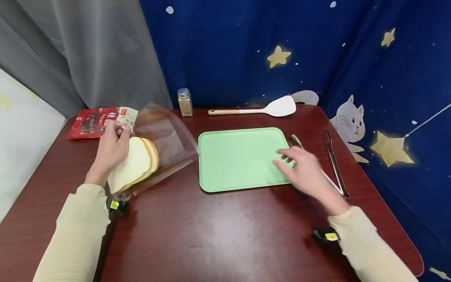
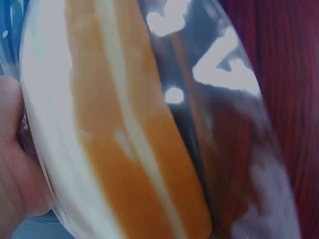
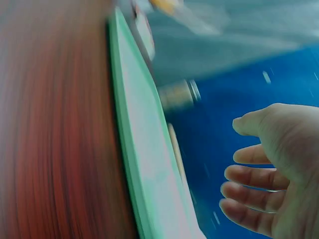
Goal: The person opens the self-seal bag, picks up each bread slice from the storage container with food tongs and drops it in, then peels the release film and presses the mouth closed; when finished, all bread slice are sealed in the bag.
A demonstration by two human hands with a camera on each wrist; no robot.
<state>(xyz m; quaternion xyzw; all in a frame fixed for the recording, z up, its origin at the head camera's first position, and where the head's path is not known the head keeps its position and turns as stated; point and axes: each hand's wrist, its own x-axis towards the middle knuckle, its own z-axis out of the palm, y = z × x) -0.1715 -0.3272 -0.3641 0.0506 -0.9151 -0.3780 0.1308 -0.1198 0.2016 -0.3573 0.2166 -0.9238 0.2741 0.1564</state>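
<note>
My left hand (image 1: 113,145) pinches the edge of a clear plastic bag (image 1: 172,137) at the left of the table. Inside lie bread slices (image 1: 132,162), stacked and leaning to the lower left. Close up in the left wrist view, the brown crusts of the bread slices (image 2: 144,129) show through shiny film. Over the right end of a light green tray (image 1: 243,160) hovers my right hand (image 1: 303,168), its fingers spread and nothing in them. The right wrist view shows the right hand (image 3: 279,174) with loosely bent fingers, beside the tray (image 3: 144,134).
A red food pouch (image 1: 93,123) lies behind the left hand. Along the back stand a spice jar (image 1: 185,102) and a white spatula (image 1: 278,107) with a wooden handle. Metal tongs (image 1: 334,162) rest at the right, partly behind the right hand. Curtains hang behind the table (image 1: 225,235).
</note>
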